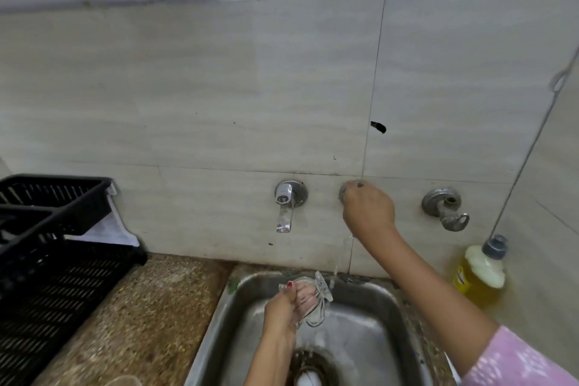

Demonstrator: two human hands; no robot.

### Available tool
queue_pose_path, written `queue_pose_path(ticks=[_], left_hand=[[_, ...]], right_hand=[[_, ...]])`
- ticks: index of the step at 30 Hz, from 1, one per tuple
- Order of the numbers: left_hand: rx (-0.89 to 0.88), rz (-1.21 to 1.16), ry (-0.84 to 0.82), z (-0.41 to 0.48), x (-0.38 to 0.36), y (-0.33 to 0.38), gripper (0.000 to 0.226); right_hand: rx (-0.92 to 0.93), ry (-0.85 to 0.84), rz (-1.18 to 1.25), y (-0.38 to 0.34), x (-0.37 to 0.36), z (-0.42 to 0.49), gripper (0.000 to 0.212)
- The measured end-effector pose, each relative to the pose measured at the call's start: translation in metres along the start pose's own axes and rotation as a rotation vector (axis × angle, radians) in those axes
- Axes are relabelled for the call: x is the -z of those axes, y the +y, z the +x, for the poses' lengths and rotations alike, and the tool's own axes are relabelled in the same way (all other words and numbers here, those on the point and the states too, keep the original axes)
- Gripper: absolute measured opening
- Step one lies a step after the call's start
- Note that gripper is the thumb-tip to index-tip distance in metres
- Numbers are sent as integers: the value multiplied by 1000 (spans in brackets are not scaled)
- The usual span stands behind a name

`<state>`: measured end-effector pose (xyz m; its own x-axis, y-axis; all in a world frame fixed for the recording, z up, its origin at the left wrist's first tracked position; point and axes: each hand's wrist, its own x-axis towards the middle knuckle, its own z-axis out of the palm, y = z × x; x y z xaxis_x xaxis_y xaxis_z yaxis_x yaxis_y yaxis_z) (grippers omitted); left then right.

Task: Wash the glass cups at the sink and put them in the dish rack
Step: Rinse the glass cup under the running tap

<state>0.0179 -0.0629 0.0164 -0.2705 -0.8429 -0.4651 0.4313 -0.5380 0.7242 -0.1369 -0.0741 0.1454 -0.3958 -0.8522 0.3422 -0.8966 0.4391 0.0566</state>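
My left hand (286, 307) grips a clear glass cup (316, 298) over the steel sink (250, 316), with the cup tilted on its side. A thin stream of water falls next to the cup. My right hand (368, 207) reaches up to the wall and grips the middle tap (343, 191), which it mostly hides. The black plastic dish rack (53, 263) stands on the counter at the left.
A second chrome tap (286, 200) is on the wall left of my right hand, a dull valve (445, 205) to the right. A yellow soap bottle (479, 273) hangs by a cord at right. A speckled stone counter (147, 316) lies between rack and sink.
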Motion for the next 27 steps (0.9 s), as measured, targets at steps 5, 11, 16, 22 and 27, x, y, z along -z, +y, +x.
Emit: queue_pose_path(ticks=[5, 11, 16, 22, 27], left_hand=[[-12, 94, 41, -19, 10, 3, 27], [3, 134, 13, -48, 22, 8, 30], [3, 70, -6, -73, 35, 22, 31], [50, -104, 62, -85, 40, 36, 32], [101, -120, 82, -90, 42, 36, 36]], right_hand=[[-314, -148, 71, -31, -15, 16, 43], [-564, -262, 352, -47, -1, 25, 35], [-440, -189, 469, -35, 13, 1, 51], [-61, 28, 1048, -15, -21, -123, 85], [-14, -407, 1370, -26, -41, -183, 71]])
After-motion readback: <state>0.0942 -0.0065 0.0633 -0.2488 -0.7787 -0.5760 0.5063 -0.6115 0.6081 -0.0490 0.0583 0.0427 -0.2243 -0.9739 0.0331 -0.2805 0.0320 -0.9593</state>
